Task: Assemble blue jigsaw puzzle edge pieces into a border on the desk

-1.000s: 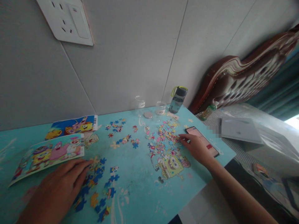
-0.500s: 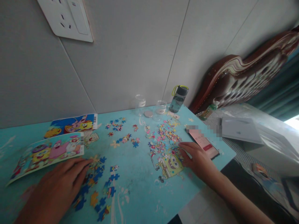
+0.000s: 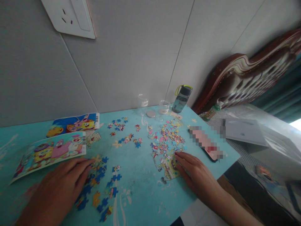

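My left hand point(image 3: 60, 185) rests at the left of the blue-green table point(image 3: 143, 191), fingers stretched out and thumb a little apart. Its fingertips touch the edge of a group of mostly blue and yellow jigsaw pieces point(image 3: 100, 171). My right hand point(image 3: 197, 175) lies low with extended fingers at the near edge of a heap of small multicoloured jigsaw pieces point(image 3: 170, 135). It covers part of a cartoon figure printed on the tabletop point(image 3: 169, 168). No piece shows clearly in either hand. Smaller groups of pieces point(image 3: 127, 138) lie between the hands, farther back.
Two cartoon picture sheets point(image 3: 58, 149) lie at the left. Along the wall stand two clear jars point(image 3: 143, 105), a silver lid point(image 3: 150, 114) and a dark water bottle point(image 3: 182, 99). A phone point(image 3: 204, 142), partly pixelated, lies near the right table edge.
My right hand has moved a little left and nearer, now covering more of the printed figure. The left hand stays at its pieces. The view has shifted slightly.
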Motion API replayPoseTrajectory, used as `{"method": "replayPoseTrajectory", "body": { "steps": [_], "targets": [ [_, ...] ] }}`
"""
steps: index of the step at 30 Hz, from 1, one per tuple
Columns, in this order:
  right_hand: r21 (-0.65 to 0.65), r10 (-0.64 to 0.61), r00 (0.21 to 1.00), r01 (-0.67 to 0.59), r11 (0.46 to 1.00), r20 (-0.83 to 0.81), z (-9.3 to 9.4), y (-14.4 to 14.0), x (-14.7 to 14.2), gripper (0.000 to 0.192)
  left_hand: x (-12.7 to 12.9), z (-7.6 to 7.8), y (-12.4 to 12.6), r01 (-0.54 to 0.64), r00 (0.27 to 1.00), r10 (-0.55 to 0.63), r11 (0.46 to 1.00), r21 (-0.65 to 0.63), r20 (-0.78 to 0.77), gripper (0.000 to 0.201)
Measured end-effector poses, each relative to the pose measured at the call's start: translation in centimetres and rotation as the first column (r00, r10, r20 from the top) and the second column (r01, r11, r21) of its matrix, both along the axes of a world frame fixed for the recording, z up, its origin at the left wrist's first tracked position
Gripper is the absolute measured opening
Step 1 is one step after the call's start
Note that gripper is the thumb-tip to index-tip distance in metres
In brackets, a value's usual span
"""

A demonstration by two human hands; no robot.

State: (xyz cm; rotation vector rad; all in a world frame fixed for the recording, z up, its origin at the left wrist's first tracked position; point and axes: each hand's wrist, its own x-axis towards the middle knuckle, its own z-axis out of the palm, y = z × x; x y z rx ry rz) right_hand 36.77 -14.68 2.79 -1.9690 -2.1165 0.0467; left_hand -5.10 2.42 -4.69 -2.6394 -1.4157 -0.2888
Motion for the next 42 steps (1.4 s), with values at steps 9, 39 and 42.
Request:
{"method": "replayPoseTrajectory", "body": {
  "steps": [9, 39, 42],
  "targets": [
    [0.061, -0.017, 0.998, 0.013, 0.998, 0.067, -0.4, 0.2, 0.7, 0.036, -0.1, -0.1, 0.2, 0.0, 1.0, 0.0, 1.0, -0.012, -0.005, 0.044],
    [0.077, -0.361, 0.918, 0.353, 0.933, 0.167, -0.8, 5.9, 5.6, 0.033, 1.8, 3.0, -1.3, -0.021, 0.996, 0.025, 0.999, -0.047, 0.083, 0.041],
    [0.078, -0.372, 0.92, 0.365, 0.928, 0.123, -0.6, 6.0, 6.0, 0.029, 2.0, 3.2, -1.3, -0.015, 0.997, 0.019, 0.999, -0.05, 0.079, 0.042]
  ]
}}
